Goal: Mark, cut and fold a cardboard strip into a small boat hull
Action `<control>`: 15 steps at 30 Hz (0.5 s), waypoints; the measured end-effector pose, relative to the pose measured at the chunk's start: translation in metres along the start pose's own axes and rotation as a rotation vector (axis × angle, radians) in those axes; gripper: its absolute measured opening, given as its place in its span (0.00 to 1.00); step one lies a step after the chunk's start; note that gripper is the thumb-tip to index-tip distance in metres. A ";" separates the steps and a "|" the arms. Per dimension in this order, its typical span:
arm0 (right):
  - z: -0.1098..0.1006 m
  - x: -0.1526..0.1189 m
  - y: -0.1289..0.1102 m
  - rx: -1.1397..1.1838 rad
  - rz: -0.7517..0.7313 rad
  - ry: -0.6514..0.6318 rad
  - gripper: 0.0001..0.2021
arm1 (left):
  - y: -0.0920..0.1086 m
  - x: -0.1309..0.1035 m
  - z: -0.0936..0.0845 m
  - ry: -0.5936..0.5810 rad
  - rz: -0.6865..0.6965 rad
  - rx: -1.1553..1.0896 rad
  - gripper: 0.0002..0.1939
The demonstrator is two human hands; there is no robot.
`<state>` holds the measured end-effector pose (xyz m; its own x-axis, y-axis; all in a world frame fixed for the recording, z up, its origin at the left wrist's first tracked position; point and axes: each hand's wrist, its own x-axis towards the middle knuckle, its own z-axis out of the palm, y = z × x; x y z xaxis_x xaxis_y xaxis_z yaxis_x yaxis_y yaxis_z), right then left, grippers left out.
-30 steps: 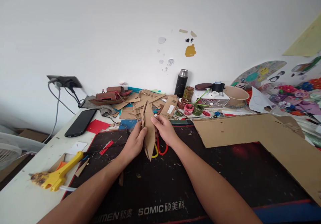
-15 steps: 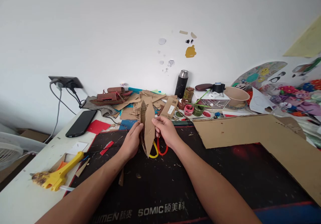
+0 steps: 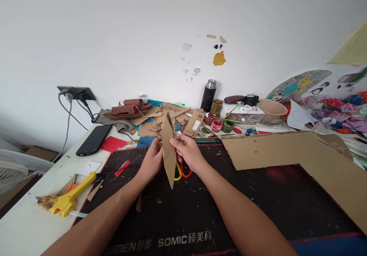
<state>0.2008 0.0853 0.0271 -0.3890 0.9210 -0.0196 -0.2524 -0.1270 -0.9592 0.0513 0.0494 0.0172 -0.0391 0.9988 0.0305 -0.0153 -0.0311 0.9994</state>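
Both hands hold a pointed, leaf-shaped cardboard piece point(image 3: 169, 160) upright over the black desk mat point(image 3: 200, 210). My left hand point(image 3: 151, 158) grips its left edge. My right hand point(image 3: 186, 151) pinches its upper right side with the fingertips. The piece's lower tip hangs just above the mat. Behind it, partly hidden, lie scissors with yellow and red handles point(image 3: 182, 171).
A large L-shaped cardboard sheet point(image 3: 301, 153) covers the mat's right side. A yellow glue gun point(image 3: 67, 198) and a black phone point(image 3: 93, 139) lie at left. Cardboard scraps point(image 3: 163, 118), a model boat point(image 3: 126, 110), a black flask point(image 3: 208, 95) and paint pots point(image 3: 220, 125) crowd the back.
The cardboard piece has turned slightly and now shows one flat face, with its tip lower. My right fingers have shifted onto its upper edge.
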 end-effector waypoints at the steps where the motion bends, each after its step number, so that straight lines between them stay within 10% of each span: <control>1: -0.001 0.001 0.000 -0.014 -0.004 0.012 0.23 | 0.000 -0.001 0.000 0.001 0.006 0.009 0.29; 15: -0.009 0.005 0.000 -0.001 0.016 0.023 0.24 | -0.014 0.002 -0.004 0.038 -0.087 -0.145 0.22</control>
<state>0.2068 0.0931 0.0247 -0.3725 0.9271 -0.0412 -0.2456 -0.1413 -0.9590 0.0471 0.0520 0.0032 -0.0685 0.9959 -0.0595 -0.1646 0.0476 0.9852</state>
